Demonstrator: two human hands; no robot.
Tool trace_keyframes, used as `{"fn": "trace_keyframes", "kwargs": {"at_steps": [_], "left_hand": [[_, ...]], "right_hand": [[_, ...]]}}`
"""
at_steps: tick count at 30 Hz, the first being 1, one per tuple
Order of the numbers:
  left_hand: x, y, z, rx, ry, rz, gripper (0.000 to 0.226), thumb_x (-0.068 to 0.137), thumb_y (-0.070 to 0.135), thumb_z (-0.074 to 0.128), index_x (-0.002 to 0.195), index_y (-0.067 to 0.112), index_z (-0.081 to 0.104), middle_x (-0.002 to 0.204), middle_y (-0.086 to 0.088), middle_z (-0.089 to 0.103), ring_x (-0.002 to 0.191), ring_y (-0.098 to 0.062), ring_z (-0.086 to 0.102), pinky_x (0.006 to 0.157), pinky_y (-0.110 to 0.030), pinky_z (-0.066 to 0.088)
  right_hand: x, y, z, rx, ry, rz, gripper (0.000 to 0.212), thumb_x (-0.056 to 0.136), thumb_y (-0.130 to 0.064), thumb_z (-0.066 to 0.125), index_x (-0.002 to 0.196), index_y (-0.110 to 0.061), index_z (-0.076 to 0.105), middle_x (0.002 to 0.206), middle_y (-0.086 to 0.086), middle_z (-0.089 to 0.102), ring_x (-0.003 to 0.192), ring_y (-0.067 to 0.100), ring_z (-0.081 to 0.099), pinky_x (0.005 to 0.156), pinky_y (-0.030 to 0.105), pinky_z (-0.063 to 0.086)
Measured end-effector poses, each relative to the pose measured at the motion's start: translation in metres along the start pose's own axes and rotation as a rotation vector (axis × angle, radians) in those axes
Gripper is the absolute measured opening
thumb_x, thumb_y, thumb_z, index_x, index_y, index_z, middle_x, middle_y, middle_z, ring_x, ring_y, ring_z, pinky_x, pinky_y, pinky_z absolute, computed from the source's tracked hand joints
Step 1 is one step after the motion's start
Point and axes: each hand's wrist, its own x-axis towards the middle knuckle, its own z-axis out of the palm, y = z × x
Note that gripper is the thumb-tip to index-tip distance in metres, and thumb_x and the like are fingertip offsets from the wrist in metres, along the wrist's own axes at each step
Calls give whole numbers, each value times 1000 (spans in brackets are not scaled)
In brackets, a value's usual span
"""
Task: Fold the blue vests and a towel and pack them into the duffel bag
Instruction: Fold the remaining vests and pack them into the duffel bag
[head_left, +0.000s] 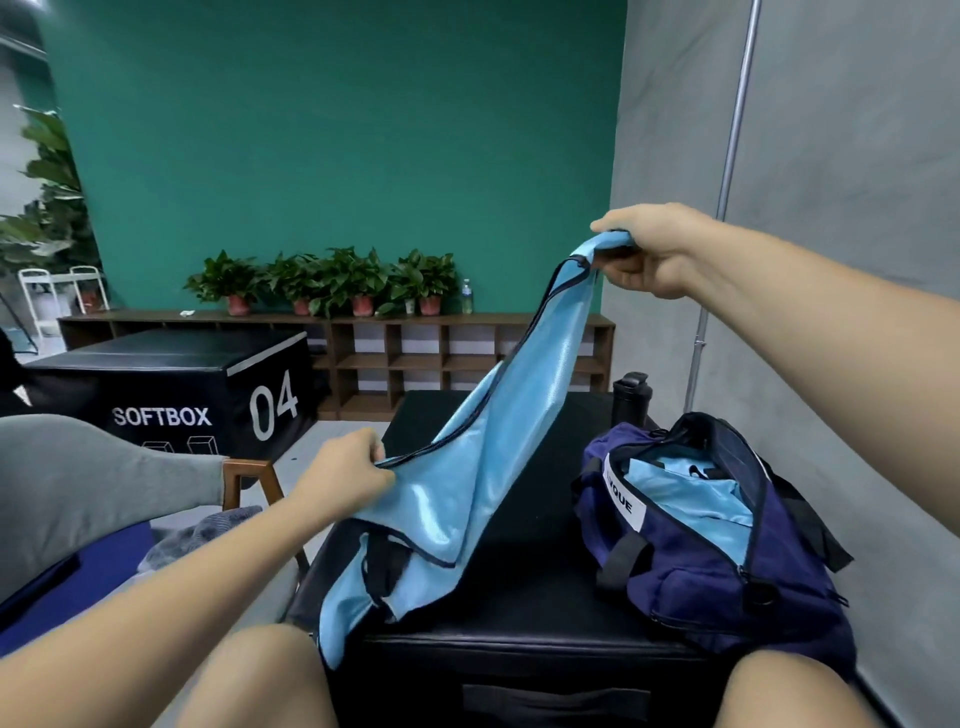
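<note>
The left grip (345, 470) pinches the blue vest (467, 467) by its dark hem; the right grip (644, 254) pinches its raised top, fingertips partly behind cloth. The vest's tail droops off the tabletop (535, 519), out of sight. The open duffel bag (717, 566) beside it shows only a slice of blue fabric (691, 493)

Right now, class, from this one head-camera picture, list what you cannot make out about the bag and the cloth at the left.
- Head view: the walls of the duffel bag hide how many folded pieces lie under the blue fabric at its opening.
- Head view: its white label is creased, so the word reads only partly.
- Head view: the left forearm covers part of the grey cloth; towel or not, unclear.
</note>
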Motion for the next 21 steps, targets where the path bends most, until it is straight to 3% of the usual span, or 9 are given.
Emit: {"fn": "trace_keyframes", "kwargs": {"at_steps": [4,7,11,14,18,21], "left_hand": [[9,-19,-30,-28,50,-15,12,86,19,71,83,10,63,71,-3,65,65,-19,57,57,-30,41],[12,-22,-54,-109,102,-39,11,89,22,72,83,15,67,75,-2,68,63,-17,56,55,-29,41],[24,-26,-86,-352,156,-52,13,91,23,74,81,14,73,83,-11,74,71,-21,57,66,-33,44],[34,-23,-110,-480,190,-27,15,91,26,74,83,15,78,95,-7,77,79,-22,55,74,-36,43],[44,-7,-141,-709,235,-2,16,98,25,71,93,12,79,104,-3,77,92,-20,62,81,-37,46],[52,7,-163,-870,260,19,16,92,31,75,93,16,78,109,-5,78,104,-28,69,90,-44,52]], "right_hand": [[3,-4,-10,2,-18,50,30,100,-29,74,79,-25,53,58,-7,56,41,2,43,42,15,32],[4,-3,-16,46,-46,85,36,100,-36,74,77,-26,49,50,-10,48,43,2,37,49,16,26],[6,0,-22,90,-52,114,35,98,-38,77,76,-25,52,57,-11,48,46,3,36,55,16,27],[8,3,-27,131,-43,126,27,97,-32,78,81,-24,59,72,-10,54,51,3,43,58,17,33],[7,1,-30,189,-53,105,10,104,-20,66,94,-21,66,80,-5,61,62,4,55,55,18,41],[7,-4,-30,223,-22,65,15,107,-14,56,93,-18,61,84,-2,59,65,9,55,58,20,41]]}}
